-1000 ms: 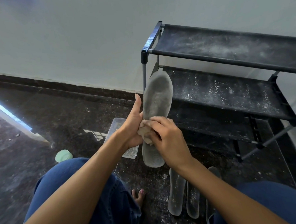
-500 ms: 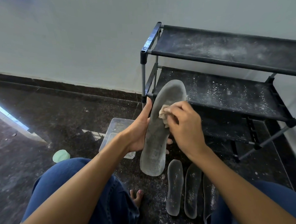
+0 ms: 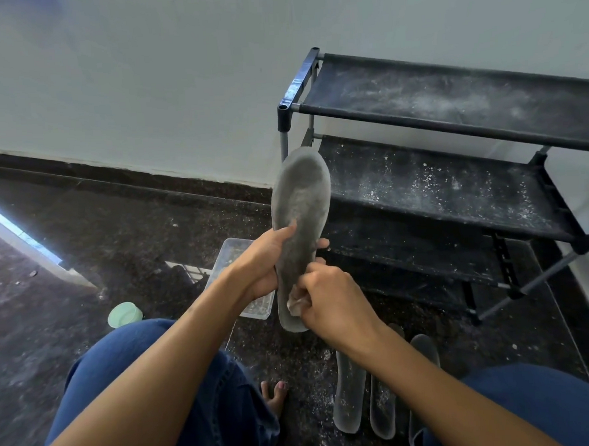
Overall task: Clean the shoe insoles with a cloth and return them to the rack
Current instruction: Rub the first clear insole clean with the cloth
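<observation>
Left hand (image 3: pixel 268 261) grips the upright insole (image 3: pixel 300 229) while right hand (image 3: pixel 331 299) pinches the cloth (image 3: pixel 295 303); hard rubbing could bend the insole loose.

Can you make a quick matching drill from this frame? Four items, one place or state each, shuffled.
Items:
1. held insole
2. cloth
3. green lid
4. clear tray

Places or states:
A. floor, beside the left knee
B. bunched in the right hand
C. floor, behind the left hand
D. upright, gripped by the left hand

Pairs: 1-D, 2-B, 3-A, 4-C
</observation>
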The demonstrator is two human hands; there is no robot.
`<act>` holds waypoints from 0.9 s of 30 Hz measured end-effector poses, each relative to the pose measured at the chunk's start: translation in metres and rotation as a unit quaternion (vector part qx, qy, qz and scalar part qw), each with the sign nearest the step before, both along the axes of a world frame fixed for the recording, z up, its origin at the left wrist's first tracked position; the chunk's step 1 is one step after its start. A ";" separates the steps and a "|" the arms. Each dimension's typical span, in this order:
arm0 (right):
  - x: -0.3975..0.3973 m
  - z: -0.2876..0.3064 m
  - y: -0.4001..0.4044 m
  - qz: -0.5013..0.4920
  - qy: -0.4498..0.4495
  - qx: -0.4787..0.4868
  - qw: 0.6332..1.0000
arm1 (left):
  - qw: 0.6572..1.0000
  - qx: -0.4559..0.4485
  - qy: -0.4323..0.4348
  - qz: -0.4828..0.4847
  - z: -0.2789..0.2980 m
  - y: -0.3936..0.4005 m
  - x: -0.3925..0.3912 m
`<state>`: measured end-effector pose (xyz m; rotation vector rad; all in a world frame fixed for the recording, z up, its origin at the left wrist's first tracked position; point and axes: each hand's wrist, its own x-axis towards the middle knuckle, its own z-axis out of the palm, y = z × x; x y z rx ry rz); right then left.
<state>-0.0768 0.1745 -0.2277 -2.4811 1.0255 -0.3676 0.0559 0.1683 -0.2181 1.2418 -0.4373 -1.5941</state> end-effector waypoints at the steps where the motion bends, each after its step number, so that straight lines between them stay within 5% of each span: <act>1: -0.001 0.002 -0.001 -0.006 0.012 0.009 1.000 | 1.000 0.000 0.000 0.006 0.001 -0.001 0.000; 7: -0.008 0.004 -0.006 -0.054 0.046 0.039 0.997 | 0.999 -0.005 -0.026 0.021 -0.002 -0.004 0.006; 12: -0.009 0.013 -0.020 -0.159 -0.124 -0.026 0.979 | 0.996 -0.015 -0.090 -0.007 -0.009 -0.003 -0.002; 15: -0.010 0.017 -0.025 -0.166 -0.188 -0.023 0.968 | 0.997 -0.010 -0.044 -0.057 -0.011 -0.002 -0.004; 21: -0.009 0.005 -0.018 -0.068 -0.082 -0.048 0.993 | 1.000 -0.014 -0.020 -0.011 -0.010 -0.003 -0.004; 27: -0.007 -0.007 -0.004 -0.011 0.006 0.024 1.000 | 0.998 -0.041 -0.038 0.039 -0.005 -0.002 0.001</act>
